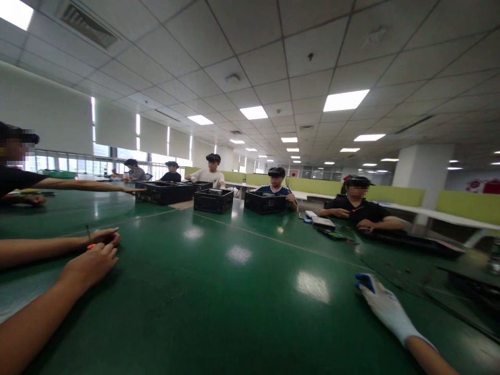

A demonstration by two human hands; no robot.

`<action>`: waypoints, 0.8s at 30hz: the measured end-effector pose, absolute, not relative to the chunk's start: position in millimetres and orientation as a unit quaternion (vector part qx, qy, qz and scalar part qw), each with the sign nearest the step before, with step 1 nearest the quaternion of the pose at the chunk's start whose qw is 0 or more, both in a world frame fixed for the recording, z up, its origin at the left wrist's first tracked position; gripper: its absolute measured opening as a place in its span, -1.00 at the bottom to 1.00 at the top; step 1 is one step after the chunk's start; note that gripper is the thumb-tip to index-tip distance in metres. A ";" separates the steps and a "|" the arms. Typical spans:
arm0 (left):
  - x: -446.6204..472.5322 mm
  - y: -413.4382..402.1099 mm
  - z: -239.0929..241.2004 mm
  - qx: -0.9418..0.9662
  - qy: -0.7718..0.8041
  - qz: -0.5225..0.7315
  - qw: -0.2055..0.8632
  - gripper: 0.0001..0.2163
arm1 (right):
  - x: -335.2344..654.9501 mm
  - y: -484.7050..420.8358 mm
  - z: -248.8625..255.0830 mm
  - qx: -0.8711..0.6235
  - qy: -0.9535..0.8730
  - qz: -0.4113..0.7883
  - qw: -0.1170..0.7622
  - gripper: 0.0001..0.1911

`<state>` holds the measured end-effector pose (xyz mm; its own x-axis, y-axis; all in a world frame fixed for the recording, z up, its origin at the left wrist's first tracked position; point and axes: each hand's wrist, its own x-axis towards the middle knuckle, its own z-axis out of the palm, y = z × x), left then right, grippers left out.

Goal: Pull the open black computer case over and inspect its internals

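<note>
My right hand point(385, 307) wears a white glove with blue fingertips and reaches in from the lower right over the green tabletop point(219, 312). Its fingers are loosely bent and apart, and I see nothing in them. Thin dark cables point(445, 304) lie just to its right, beside a dark, blurred piece of equipment point(472, 291). No left hand of mine shows. At the left, the two bare hands point(94, 260) of a co-worker come together around a small tool with an orange part point(91, 246).
Several black open-topped cases point(213, 200) stand along the table's far side, with co-workers seated behind them. White boxes point(322, 223) and a green circuit board point(336, 236) lie near a co-worker at the right. Another person's arm point(86, 184) stretches toward a case.
</note>
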<state>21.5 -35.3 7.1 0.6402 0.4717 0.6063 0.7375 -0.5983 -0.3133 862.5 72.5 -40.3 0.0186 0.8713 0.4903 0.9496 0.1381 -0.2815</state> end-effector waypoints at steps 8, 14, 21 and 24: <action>33.1 -44.1 17.1 -0.853 -0.360 -0.221 0.308 -0.28 | 861.0 60.6 -38.1 -0.625 -0.720 -0.098 0.286 -0.56; 86.6 -74.8 59.1 -0.871 -0.356 -0.191 0.279 -0.39 | 871.5 61.7 -55.0 -0.615 -0.735 -0.180 0.222 -0.54; 410.0 -145.5 65.1 -0.949 -0.176 -0.184 0.183 -0.70 | 870.5 62.5 -60.1 -0.585 -0.736 -0.235 0.247 -0.60; 475.1 -117.7 68.3 -0.938 -0.206 -0.215 0.177 -0.69 | 866.0 60.6 -55.6 -0.575 -0.742 -0.222 0.264 -0.60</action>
<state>475.1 -117.7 68.3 0.8223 0.3101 0.4771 0.4628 -0.8522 -0.2439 866.0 60.6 -55.6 -0.1990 0.7354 0.6477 0.9705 0.2397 0.0261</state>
